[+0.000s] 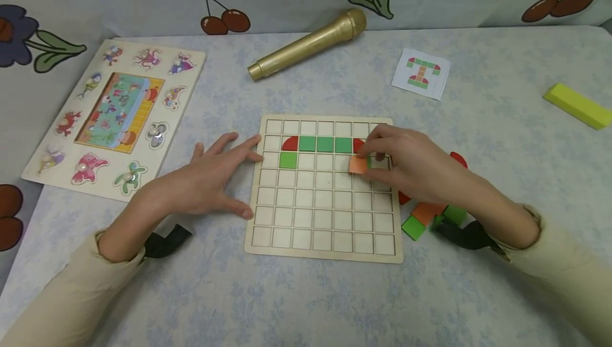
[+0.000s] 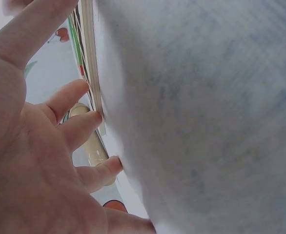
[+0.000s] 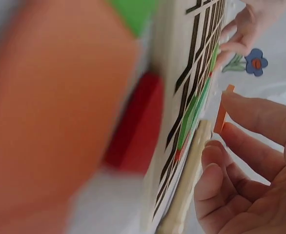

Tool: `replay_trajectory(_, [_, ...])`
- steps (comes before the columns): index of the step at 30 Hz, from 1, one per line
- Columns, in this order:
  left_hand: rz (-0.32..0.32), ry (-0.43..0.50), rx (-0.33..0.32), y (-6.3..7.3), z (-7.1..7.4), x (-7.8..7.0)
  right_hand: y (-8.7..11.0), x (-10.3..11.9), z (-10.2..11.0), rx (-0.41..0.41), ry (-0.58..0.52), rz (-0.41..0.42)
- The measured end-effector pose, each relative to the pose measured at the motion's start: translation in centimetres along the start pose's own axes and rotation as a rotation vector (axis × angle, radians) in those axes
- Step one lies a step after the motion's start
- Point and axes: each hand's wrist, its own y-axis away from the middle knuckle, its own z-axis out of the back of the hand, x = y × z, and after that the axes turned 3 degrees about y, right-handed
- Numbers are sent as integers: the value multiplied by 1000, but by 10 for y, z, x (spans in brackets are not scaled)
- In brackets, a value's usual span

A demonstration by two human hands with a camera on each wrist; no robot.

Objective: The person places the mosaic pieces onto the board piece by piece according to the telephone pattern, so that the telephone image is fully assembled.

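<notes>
A wooden grid board [image 1: 314, 230] lies flat on the table. Along its second row run a red quarter-round tile [image 1: 290, 143], several green square tiles [image 1: 325, 145] and another red tile [image 1: 358, 145], partly covered by fingers. Below the first red one sits a light green square tile [image 1: 288, 160]. My right hand [image 1: 406, 163] pinches an orange square tile [image 1: 357, 164] between thumb and finger over the board's right side; the right wrist view shows that orange tile [image 3: 221, 113] edge-on. My left hand [image 1: 201, 177] spreads its fingers against the board's left edge, thumb near the lower corner.
Loose orange [image 1: 427, 213], green and red tiles lie right of the board, partly under my right wrist. Behind are a gold microphone [image 1: 311, 45] and a pattern card [image 1: 422, 73]. A picture puzzle board [image 1: 167, 169] lies left, a yellow block [image 1: 578, 106] far right.
</notes>
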Motion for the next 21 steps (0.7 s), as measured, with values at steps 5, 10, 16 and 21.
replay_trajectory(5, [2,-5,-1,0,0,-1,-25,8,-7,32,-9,27])
replay_trajectory(10, [10,0,-2,0,0,-1,-38,14,-14,68,-23,32])
replay_trajectory(16, [10,-2,-5,1,0,-2,-43,18,-19,104,-21,15])
replay_trajectory(21, [2,-3,-9,0,1,-2,-45,16,-20,113,-9,9])
